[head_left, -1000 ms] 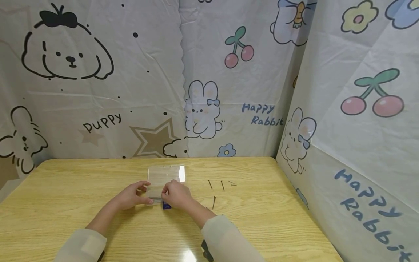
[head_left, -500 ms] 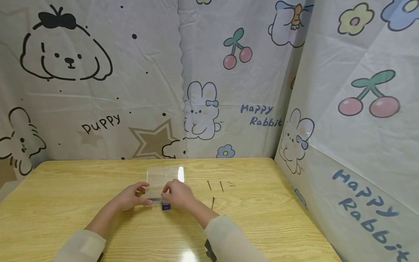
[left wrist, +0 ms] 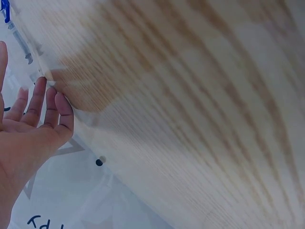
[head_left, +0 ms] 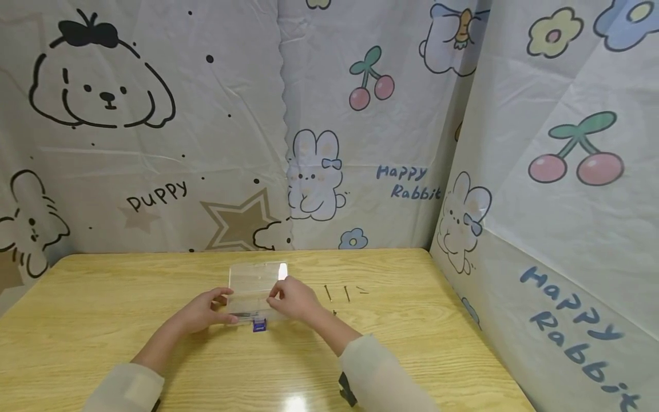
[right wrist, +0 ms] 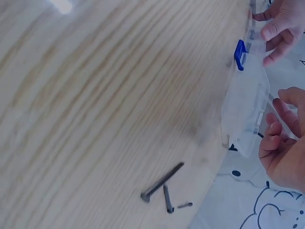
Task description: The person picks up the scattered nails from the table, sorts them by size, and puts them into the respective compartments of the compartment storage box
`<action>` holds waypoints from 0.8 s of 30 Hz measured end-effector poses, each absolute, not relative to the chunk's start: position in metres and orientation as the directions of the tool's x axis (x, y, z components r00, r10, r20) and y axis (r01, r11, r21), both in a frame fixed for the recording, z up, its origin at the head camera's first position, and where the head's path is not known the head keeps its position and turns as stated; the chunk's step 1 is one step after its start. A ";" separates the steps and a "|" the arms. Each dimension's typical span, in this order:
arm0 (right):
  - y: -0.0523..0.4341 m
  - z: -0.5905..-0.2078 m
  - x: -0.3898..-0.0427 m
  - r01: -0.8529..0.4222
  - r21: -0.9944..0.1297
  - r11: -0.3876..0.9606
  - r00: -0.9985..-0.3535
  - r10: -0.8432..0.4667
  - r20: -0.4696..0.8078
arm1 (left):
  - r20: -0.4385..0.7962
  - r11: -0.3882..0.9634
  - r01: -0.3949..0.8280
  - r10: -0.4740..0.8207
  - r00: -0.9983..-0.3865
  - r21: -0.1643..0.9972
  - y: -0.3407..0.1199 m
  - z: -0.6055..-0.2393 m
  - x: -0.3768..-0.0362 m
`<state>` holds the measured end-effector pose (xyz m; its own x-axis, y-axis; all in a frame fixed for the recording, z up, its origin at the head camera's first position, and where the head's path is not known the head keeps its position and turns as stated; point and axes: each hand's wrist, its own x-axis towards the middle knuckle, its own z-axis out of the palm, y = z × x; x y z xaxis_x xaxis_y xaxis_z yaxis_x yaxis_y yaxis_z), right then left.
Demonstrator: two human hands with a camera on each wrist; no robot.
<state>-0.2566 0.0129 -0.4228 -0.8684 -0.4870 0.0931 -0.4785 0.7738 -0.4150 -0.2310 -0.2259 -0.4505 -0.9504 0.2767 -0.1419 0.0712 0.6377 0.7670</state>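
Note:
A clear plastic box (head_left: 268, 315) with a blue latch (head_left: 259, 325) at its front stands with its clear lid (head_left: 249, 280) raised at the back. Thin dark pieces (head_left: 244, 315) lie in its left part. My left hand (head_left: 206, 309) holds the box at its left front corner, thumb at the front and fingers along the side. My right hand (head_left: 294, 297) hovers by the box's right part, fingers loosely bent. In the right wrist view, nothing shows between the fingertips of the right hand (right wrist: 286, 138).
Right of the box, several dark screws or nails lie on the wooden table (head_left: 412, 343), including a long one (head_left: 328, 293) and a shorter one (head_left: 346, 294). Behind the table hangs a printed cloth (head_left: 247, 114), and another stretch closes off the right side.
My right hand has lifted away from the front of the box and moved right, uncovering the blue latch. My left hand keeps its place on the box.

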 end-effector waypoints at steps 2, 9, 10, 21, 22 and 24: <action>0.017 -0.422 -0.256 -0.474 -0.421 0.774 -0.870 -0.485 0.088 | -0.144 0.636 0.070 0.279 -0.949 0.769 -0.226 -0.450 -0.231; 0.036 -0.419 -0.259 -0.451 -0.446 0.773 -0.881 -0.464 0.087 | -0.140 0.628 0.078 0.290 -0.947 0.774 -0.227 -0.450 -0.230; 0.040 -0.419 -0.260 -0.447 -0.452 0.772 -0.883 -0.461 0.086 | -0.140 0.627 0.078 0.290 -0.947 0.775 -0.227 -0.450 -0.230; 0.075 -0.421 -0.270 -0.394 -0.484 0.781 -0.911 -0.401 0.095 | -0.142 0.624 0.068 0.280 -0.949 0.778 -0.226 -0.451 -0.231; 0.078 -0.420 -0.270 -0.387 -0.489 0.781 -0.914 -0.395 0.092 | -0.142 0.624 0.067 0.279 -0.950 0.778 -0.227 -0.451 -0.231; 0.084 -0.421 -0.270 -0.377 -0.495 0.783 -0.919 -0.383 0.094 | -0.141 0.625 0.068 0.279 -0.950 0.778 -0.227 -0.452 -0.231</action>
